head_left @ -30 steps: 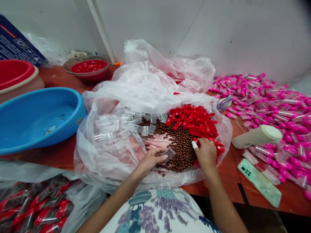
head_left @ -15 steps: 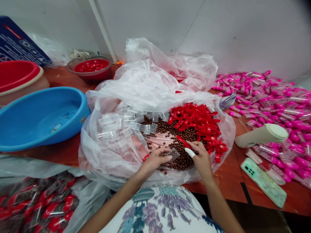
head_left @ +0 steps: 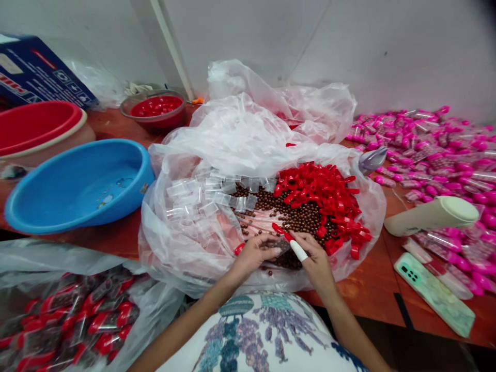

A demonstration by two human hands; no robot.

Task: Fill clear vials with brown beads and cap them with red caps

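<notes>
My left hand (head_left: 253, 254) pinches a small clear plastic bag (head_left: 282, 245) over a heap of brown beads (head_left: 300, 217). My right hand (head_left: 315, 256), with a white cot on one finger, holds a small red scoop (head_left: 282, 231) at the bag's mouth. Both hands meet at the near edge of a big clear plastic sheet (head_left: 232, 139). On that sheet lie a pile of red scoops (head_left: 325, 191) at the right and several empty clear bags (head_left: 201, 194) at the left.
A blue basin (head_left: 77, 186), a red basin (head_left: 36, 121) and a bowl of red pieces (head_left: 157, 108) stand at the left. Filled red packets (head_left: 65, 320) lie near left. Pink packets (head_left: 437, 155), a cream bottle (head_left: 434, 216) and a phone (head_left: 434, 294) lie at the right.
My right hand left the red scoop pile, carrying one scoop left to the small bag in my left hand. The camera shifted slightly left.
</notes>
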